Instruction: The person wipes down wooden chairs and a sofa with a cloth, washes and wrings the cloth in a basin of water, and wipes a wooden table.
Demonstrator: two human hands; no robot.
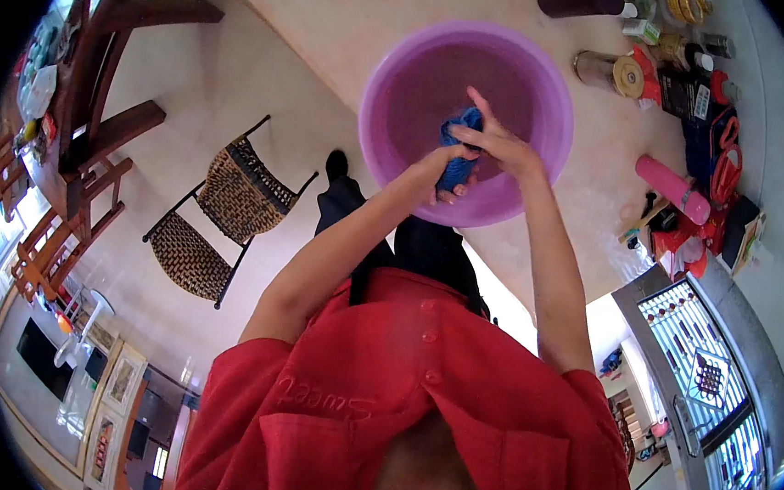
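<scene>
A round purple basin (556,120) holds water and stands on a pale surface in front of my body. Over its near part, both my hands are on a bunched blue cloth (457,174). My left hand (444,171) wraps round the lower part of the cloth, its fingers curled. My right hand (492,140) lies against the upper part, thumb and fingers spread around it. Part of the cloth is hidden behind the fingers.
A woven chair (229,205) stands on the floor at the left, near wooden furniture (91,92). Bottles, a pink flask (673,189), a jar (608,73) and bags line the right side. A barred door (699,380) is at the lower right.
</scene>
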